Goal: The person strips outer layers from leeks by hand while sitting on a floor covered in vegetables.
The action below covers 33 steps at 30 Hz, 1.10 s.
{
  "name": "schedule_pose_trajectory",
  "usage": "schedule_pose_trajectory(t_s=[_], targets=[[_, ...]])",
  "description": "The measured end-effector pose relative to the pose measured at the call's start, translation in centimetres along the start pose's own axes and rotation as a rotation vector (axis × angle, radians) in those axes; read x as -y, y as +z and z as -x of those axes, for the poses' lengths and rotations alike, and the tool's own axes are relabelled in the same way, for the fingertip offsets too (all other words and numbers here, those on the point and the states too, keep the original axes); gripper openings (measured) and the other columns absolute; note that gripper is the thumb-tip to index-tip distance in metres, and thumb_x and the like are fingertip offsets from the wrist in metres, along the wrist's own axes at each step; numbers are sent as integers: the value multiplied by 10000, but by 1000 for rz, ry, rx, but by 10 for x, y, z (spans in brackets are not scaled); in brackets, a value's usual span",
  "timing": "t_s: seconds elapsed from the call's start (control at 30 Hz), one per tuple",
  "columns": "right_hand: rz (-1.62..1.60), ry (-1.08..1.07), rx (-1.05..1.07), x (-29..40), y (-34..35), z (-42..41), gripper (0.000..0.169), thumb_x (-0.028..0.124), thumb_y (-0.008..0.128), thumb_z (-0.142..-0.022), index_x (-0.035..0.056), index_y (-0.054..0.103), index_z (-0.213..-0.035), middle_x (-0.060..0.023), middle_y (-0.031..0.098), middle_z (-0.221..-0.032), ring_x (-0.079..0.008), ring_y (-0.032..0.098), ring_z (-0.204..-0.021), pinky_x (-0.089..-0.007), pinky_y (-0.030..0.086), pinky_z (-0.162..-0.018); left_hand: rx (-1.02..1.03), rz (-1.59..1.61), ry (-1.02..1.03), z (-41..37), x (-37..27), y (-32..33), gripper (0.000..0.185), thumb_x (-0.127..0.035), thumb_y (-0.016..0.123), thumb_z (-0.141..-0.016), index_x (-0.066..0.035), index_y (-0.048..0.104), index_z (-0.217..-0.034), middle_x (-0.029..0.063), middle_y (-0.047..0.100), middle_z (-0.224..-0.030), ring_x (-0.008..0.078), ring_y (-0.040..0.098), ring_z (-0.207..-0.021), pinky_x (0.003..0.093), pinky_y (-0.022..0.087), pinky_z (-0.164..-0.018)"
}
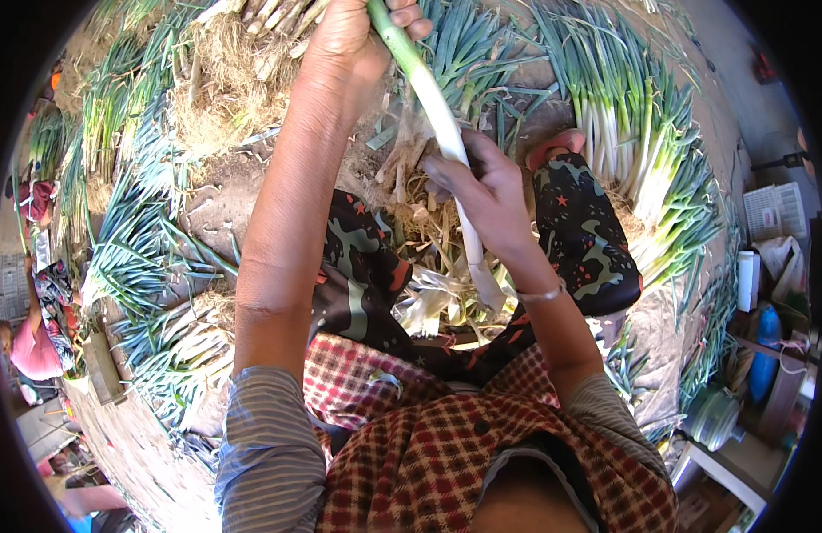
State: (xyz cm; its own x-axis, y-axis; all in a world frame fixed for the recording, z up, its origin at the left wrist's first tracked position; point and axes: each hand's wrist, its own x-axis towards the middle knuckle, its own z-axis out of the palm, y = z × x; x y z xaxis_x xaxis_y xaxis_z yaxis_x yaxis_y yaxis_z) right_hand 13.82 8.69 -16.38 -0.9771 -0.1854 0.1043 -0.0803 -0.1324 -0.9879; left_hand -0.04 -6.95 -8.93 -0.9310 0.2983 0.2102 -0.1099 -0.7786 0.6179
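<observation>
A long green onion (440,120) slants across the middle of the view, its green part at the top and its white stalk lower down. My left hand (364,33) is closed round the green part, at the top edge of the picture. Around the white stalk my right hand (484,180) has its fingers wrapped, and a loose outer skin (489,291) hangs at the lower end. Below, between my knees, lies a heap of peeled skins and dry leaves (431,303). Roots of green onions (237,80) show left of my left forearm.
White-stalked green onions (614,133) lie in a row at the right. Leafy bundles (131,233) line the left side, near another person (38,350). At the far right are a white plastic crate (775,210), a blue bottle (764,353) and a clear water jug (710,418).
</observation>
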Motion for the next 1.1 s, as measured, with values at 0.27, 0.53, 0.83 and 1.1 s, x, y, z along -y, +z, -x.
schedule_pose_trajectory(t_s=[0.27,0.53,0.83,1.1], targets=[[380,-306,-178,-7,19,-7,137,99,640,-848,-14,642,-926,-85,619,-663,-87,563,-566,-247,453,-525,-207,-100,-10,0,0,-11,240,-320,489,-922,-103,492,-819,22,463,-632,161,446,-537,312,410,-516],[553,-510,-285,-5,22,-6,54,42,610,-841,-7,623,-860,-119,601,-647,-195,597,-501,-279,457,-470,-204,36,7,-4,5,-4,427,-435,383,-950,-47,556,-908,80,569,-745,221,537,-621,372,485,-622],[794,-525,-229,-7,11,-11,78,72,589,-807,5,584,-768,-102,558,-588,-187,555,-483,-293,442,-471,-162,-17,34,5,5,9,446,-455,425,-936,-33,568,-945,98,592,-798,233,572,-723,365,495,-682],[-480,34,-586,-21,-3,-27,194,97,486,-847,-50,576,-757,-104,598,-671,-201,600,-547,-289,521,-558,-124,-95,46,13,-9,12,520,-578,438,-888,-76,568,-924,80,578,-762,221,563,-674,357,495,-616]])
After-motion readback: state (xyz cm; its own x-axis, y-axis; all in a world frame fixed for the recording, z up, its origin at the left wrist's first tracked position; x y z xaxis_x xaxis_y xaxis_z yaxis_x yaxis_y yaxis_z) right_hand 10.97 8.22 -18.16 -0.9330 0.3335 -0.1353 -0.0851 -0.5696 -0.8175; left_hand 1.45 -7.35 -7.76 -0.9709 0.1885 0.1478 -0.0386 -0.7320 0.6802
